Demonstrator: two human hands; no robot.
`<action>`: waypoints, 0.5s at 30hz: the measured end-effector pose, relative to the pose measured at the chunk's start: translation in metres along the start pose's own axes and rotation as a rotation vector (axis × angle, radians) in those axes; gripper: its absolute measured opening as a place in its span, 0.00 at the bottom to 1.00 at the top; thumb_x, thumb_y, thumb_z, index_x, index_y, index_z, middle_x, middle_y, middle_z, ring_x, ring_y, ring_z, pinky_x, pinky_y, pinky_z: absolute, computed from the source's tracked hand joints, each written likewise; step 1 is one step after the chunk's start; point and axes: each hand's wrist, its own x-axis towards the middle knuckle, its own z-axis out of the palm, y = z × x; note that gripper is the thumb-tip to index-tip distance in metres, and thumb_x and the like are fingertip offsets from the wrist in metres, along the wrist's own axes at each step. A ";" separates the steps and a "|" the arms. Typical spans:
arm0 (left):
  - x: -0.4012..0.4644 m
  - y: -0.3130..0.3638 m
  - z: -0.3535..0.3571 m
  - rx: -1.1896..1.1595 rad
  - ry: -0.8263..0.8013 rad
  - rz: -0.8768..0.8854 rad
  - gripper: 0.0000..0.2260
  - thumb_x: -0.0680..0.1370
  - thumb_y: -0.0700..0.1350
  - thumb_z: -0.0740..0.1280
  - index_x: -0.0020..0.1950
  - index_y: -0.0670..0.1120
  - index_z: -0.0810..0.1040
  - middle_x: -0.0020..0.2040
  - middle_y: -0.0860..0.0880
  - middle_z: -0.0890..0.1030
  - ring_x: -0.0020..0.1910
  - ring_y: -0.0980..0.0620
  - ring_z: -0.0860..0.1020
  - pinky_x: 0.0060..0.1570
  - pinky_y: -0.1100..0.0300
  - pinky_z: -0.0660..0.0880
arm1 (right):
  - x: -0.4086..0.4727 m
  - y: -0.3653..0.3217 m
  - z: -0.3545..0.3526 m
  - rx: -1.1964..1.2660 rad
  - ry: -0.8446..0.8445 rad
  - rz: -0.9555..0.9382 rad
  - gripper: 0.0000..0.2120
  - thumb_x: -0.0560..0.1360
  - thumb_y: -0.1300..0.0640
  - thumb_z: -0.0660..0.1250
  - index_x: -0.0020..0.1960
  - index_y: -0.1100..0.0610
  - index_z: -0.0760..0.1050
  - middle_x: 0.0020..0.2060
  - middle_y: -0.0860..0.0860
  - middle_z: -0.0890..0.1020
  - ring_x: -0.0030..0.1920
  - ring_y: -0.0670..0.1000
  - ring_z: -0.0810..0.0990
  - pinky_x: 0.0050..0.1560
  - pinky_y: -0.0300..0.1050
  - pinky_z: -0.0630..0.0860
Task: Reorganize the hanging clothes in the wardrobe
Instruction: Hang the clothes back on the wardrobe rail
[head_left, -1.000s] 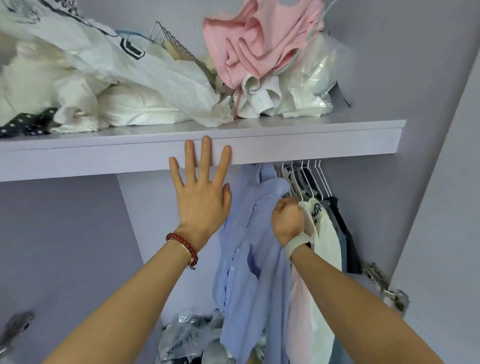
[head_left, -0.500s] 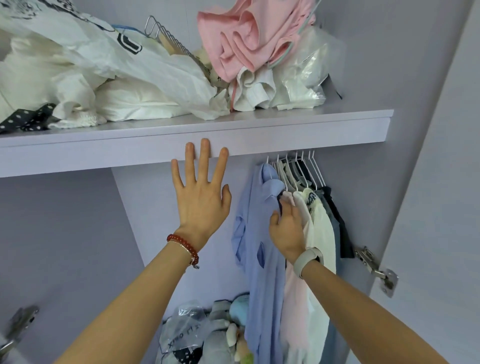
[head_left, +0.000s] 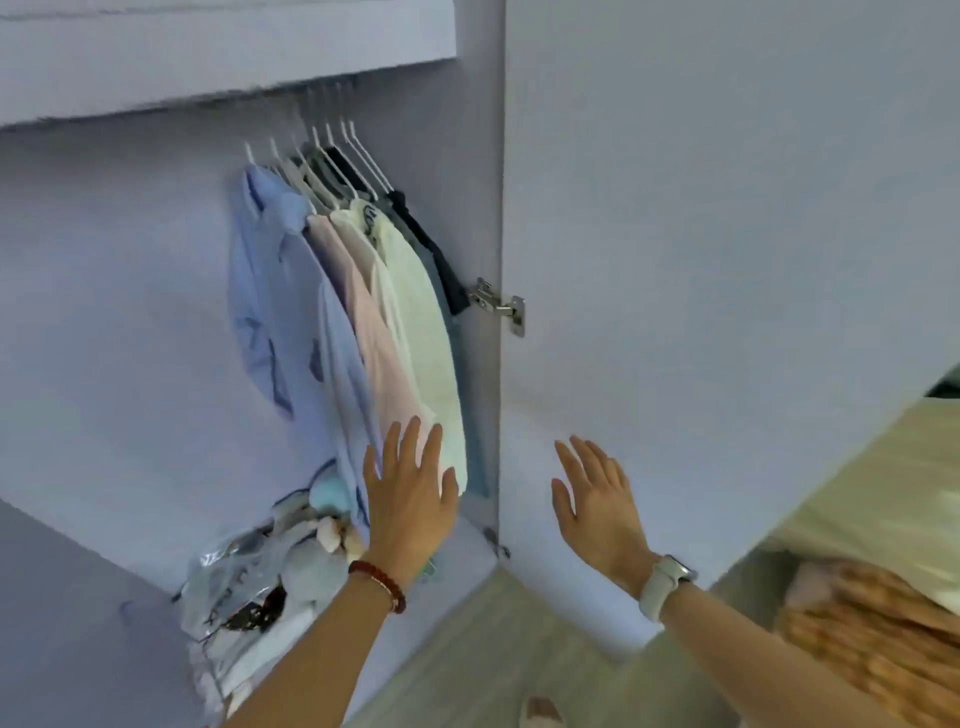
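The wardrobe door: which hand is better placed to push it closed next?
The right hand, probably. It is open with its fingers spread in front of the door, while the left hand is lower down by the hems of the hanging shirts.

A home bedroom: lilac wardrobe (head_left: 727, 208) with hanging clothes (head_left: 395, 322), hinged door, soft toys (head_left: 317, 561) below.

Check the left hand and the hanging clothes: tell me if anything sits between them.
Nothing visible does. The left hand is open, fingers spread in front of the lower hems of the hanging clothes; actual contact cannot be told. The right hand is open over the wardrobe door, away from the clothes.
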 end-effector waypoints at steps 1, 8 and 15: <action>-0.010 0.019 0.015 -0.032 -0.094 0.028 0.22 0.75 0.46 0.66 0.69 0.44 0.69 0.70 0.42 0.68 0.71 0.41 0.64 0.67 0.41 0.59 | -0.022 0.020 0.000 -0.029 -0.022 0.073 0.22 0.80 0.53 0.53 0.73 0.56 0.58 0.72 0.54 0.61 0.73 0.53 0.55 0.73 0.51 0.50; -0.063 0.151 0.088 -0.131 -0.450 0.582 0.20 0.80 0.48 0.57 0.71 0.45 0.65 0.72 0.46 0.65 0.72 0.49 0.61 0.69 0.51 0.58 | -0.173 0.136 -0.026 -0.155 -0.057 0.530 0.21 0.79 0.52 0.52 0.72 0.54 0.59 0.72 0.52 0.62 0.72 0.52 0.57 0.70 0.49 0.52; -0.116 0.314 0.142 -0.267 -0.639 0.985 0.16 0.77 0.44 0.64 0.64 0.41 0.75 0.64 0.42 0.74 0.64 0.43 0.72 0.62 0.49 0.68 | -0.308 0.235 -0.062 -0.068 0.062 1.063 0.19 0.79 0.54 0.53 0.69 0.56 0.64 0.69 0.52 0.67 0.70 0.53 0.61 0.69 0.50 0.58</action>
